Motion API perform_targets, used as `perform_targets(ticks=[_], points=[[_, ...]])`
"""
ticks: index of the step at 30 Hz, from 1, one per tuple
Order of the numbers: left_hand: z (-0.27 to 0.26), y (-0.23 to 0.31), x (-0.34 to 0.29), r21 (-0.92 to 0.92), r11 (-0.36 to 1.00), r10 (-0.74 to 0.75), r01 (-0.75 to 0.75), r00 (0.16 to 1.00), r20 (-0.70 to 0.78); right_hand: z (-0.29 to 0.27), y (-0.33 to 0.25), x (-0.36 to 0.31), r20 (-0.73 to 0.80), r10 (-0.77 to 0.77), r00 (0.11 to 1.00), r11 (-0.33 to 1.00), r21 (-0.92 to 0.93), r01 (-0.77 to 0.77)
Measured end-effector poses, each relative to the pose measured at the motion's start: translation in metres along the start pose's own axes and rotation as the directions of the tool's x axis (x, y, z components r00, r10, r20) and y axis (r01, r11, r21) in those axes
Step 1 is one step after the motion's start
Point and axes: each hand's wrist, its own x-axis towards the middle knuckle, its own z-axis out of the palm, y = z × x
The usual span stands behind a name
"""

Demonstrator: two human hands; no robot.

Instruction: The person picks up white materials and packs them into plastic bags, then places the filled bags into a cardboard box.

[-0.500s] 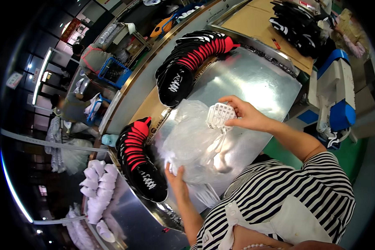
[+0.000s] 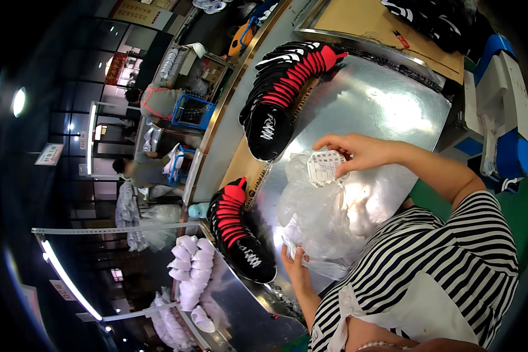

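Observation:
My right hand (image 2: 361, 154) grips a small stack of white printed labels (image 2: 324, 168) with cut corners, thumb on top and fingers around the far edge. Below it, crumpled clear plastic bags (image 2: 317, 211) lie in a heap on a shiny metal tabletop (image 2: 366, 97). At the near left edge of the heap, my left hand (image 2: 297, 265) has its fingers closed on the plastic. Two curved rows of nested black shoe uppers with red parts and white laces lie beyond and to the left: a longer far row (image 2: 287, 97) and a shorter near row (image 2: 237, 229).
Past the table's far edge, a cardboard-covered surface (image 2: 364, 29) carries a red cutter (image 2: 401, 39) and more black pieces (image 2: 437, 23). A blue-and-white machine (image 2: 498, 111) stands at right. White shoe-shaped pieces (image 2: 192, 264) are stacked at left. Two people work in the background.
The view has shifted, so the table sits further right. My left hand's fingers have closed on the plastic edge, and the bags look more bunched together. My right hand still holds the labels.

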Motion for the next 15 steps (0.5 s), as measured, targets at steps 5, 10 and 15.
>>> perform_targets(ticks=[5, 10, 15], points=[[0.007, 0.015, -0.017, -0.008, 0.993, 0.118, -0.120, 0.988, -0.098, -0.018, -0.008, 0.010, 0.112, -0.014, 0.994, 0.999, -0.029, 0.017], [0.011, 0.049, -0.024, 0.317, 0.903, 0.355, -0.289, 0.918, -0.175, -0.020, -0.013, 0.036, 0.023, -0.186, 0.982, 0.979, -0.079, 0.187], [-0.025, 0.077, -0.029, 0.400, 0.860, 0.444, -0.316, 0.850, -0.282, -0.039, 0.000, 0.060, -0.104, -0.096, 0.990, 0.992, -0.091, 0.087]])
